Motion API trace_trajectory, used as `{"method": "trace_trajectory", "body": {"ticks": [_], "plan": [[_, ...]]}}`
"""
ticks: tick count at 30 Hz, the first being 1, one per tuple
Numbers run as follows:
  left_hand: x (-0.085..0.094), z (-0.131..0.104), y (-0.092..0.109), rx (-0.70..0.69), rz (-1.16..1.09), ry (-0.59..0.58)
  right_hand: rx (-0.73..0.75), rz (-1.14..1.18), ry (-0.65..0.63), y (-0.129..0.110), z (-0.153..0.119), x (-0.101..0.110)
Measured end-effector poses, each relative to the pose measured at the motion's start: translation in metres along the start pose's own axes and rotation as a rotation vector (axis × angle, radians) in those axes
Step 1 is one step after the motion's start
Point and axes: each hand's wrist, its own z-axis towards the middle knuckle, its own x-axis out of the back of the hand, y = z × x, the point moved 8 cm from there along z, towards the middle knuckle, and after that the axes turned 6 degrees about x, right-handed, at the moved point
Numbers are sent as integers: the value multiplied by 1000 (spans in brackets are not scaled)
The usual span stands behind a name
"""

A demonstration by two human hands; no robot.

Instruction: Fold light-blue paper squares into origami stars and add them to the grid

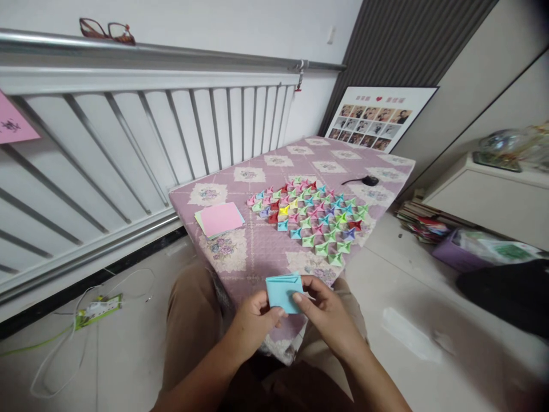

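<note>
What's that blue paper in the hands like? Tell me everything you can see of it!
The blue paper is light blue, small and roughly square, folded, with layers showing along its top edge. Its front looks smooth and plain. It is held up with that broad face toward the camera, seen against the near end of the patterned tablecloth. The left hand pinches its lower left; the right hand holds its right side, thumb on the front. Its back is hidden.

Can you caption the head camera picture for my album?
Left hand and right hand hold folded blue paper near colourful folded shapes on a flowery cloth.
</note>
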Motion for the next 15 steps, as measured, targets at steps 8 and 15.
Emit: {"method": "trace_trajectory", "body": {"ticks": [8,15], "plan": [[3,-4,-5,45,2,8,-15,60,177,13,1,9],[4,-4,-4,71,74,52,-13,61,227,14,-1,13]]}}
